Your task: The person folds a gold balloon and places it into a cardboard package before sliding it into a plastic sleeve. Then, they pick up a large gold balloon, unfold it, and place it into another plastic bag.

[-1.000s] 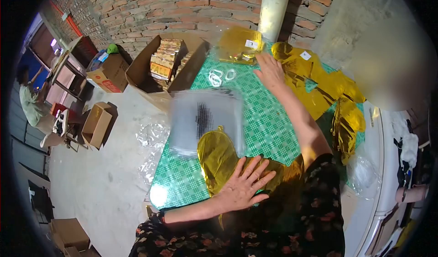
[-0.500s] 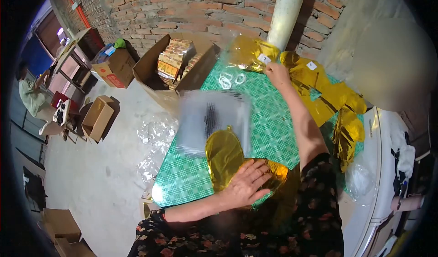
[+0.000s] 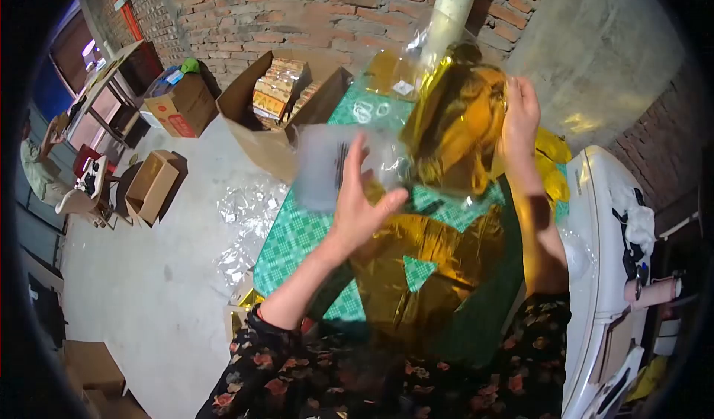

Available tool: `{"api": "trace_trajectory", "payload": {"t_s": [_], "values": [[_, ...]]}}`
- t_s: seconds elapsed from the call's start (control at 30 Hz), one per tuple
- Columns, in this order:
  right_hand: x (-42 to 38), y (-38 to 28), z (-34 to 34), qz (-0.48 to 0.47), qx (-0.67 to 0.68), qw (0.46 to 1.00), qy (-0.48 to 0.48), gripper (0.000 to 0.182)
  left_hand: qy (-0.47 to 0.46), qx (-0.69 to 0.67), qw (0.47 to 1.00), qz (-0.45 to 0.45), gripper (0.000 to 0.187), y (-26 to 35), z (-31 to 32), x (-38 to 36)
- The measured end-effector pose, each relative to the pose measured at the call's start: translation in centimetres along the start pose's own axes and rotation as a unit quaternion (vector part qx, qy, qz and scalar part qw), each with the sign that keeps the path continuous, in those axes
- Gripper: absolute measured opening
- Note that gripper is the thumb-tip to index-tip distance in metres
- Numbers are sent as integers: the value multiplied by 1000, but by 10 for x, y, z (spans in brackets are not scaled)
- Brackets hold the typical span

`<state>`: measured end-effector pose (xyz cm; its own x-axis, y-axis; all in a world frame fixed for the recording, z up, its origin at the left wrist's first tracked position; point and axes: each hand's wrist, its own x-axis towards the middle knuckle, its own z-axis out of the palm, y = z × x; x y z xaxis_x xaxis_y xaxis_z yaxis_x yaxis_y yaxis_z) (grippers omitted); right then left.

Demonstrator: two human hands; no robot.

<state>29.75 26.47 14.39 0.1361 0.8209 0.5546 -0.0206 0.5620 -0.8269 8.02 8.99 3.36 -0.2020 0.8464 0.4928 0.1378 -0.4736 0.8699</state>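
Observation:
My right hand (image 3: 520, 117) is wrapped round the edge of a crumpled gold foil balloon (image 3: 461, 121), raised above the table. A deflated gold foil balloon with a triangular hole (image 3: 394, 300) lies on the green checked tablecloth (image 3: 290, 248) close to my body. My left hand (image 3: 357, 203) has fingers and thumb spread over the table, holding nothing. Just beyond it lies a stack of clear plastic bags (image 3: 316, 170), partly hidden by that hand. White ring-like loops (image 3: 364, 112) and a bagged gold foil piece with a white label (image 3: 401, 88) are farther back.
At the table's left stands a cardboard box (image 3: 253, 132) with several printed packs. Loose clear wrappers (image 3: 249, 218) litter the floor. A white pipe (image 3: 452, 10) rises behind the table, and a white appliance (image 3: 595, 225) stands right. Another person (image 3: 41, 162) sits far left.
My right hand has lifted gold foil from the back of the table and brought it nearer. My left hand has risen off the foil. The holed balloon now lies in front of me.

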Motion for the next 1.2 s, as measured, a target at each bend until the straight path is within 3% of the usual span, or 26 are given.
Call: {"api": "trace_trajectory", "payload": {"t_s": [0.03, 0.1, 0.13, 0.23, 0.27, 0.37, 0.47, 0.5, 0.57, 0.6, 0.73, 0.83, 0.93, 0.97, 1.07, 1.17, 1.2], "values": [[-21, -14, 1, 5, 6, 1000, -3, 20, 8, -47, 999, -4, 99, 11, -4, 3], [-66, -34, 6, 18, 20, 1000, -12, 21, -32, -132, 984, -117, 80, 50, -10, -2], [-88, -41, 9, 62, 7, 998, 0, 30, -49, -173, 969, -171, 71, 62, -12, -6], [-135, -32, 3, 43, 88, 994, -50, 43, -52, -130, 977, -162, 32, 41, -19, -30], [-152, -29, -3, 108, 138, 981, -85, 55, -29, -86, 986, -138, 21, 47, -23, -36], [-196, -69, 7, 289, 262, 915, -103, 61, 24, -146, 979, -140, 22, 53, -41, -46], [-225, -92, 21, 397, 283, 871, -65, 60, 29, -50, 987, -153, 20, 49, -82, -60], [-236, -55, 8, 447, 257, 855, -57, 57, 39, -24, 987, -153, 20, 50, -93, -64], [-257, -63, 10, 361, 173, 898, -184, 57, 12, 12, 982, -187, 18, 41, -125, -71], [-268, -60, 14, 388, 152, 895, -159, 52, 7, 33, 976, -214, 18, 46, -138, -73], [-293, -70, 28, 380, 188, 856, -294, 28, -13, 25, 972, -232, 18, 50, -173, -79], [-301, -56, 28, 391, 111, 829, -384, 38, -48, 23, 964, -261, 20, 44, -195, -75], [-299, -51, 38, 450, 76, 826, -331, 61, -85, 39, 950, -298, 23, 39, -208, -65], [-299, -28, 35, 460, 25, 822, -335, 80, -99, 46, 949, -297, 23, 36, -208, -62], [-295, -4, 41, 459, -8, 842, -282, 79, -131, 61, 946, -289, 26, 21, -205, -54], [-292, 16, 42, 426, 61, 867, -250, 67, -126, -46, 957, -258, 33, -9, -213, -47], [-289, 16, 42, 422, 80, 871, -240, 62, -98, -94, 948, -287, 38, 5, -208, -44]]}}
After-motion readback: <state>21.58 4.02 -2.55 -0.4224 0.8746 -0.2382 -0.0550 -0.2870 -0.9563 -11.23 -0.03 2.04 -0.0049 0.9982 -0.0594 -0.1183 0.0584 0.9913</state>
